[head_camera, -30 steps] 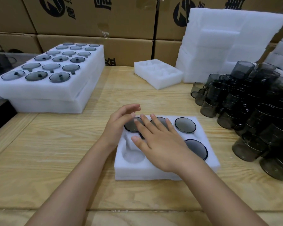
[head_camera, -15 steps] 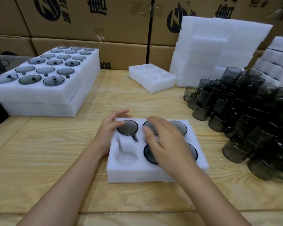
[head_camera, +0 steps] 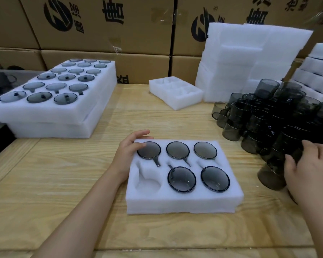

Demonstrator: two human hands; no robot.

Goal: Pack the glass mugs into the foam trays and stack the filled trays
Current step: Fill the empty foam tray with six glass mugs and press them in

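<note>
Across the pale wooden surface, the right hand has left the white six-pocket foam tray for the heap of smoky grey glass mugs at the right edge. Its fingers seem to be curling round the nearest mug. The left hand, fingers loosely spread, steadies the tray's far-left corner. Only the near-left pocket awaits filling.

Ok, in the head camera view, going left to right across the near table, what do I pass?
In order: stack of filled trays → left hand → front tray → right hand, gripping a mug.
</note>
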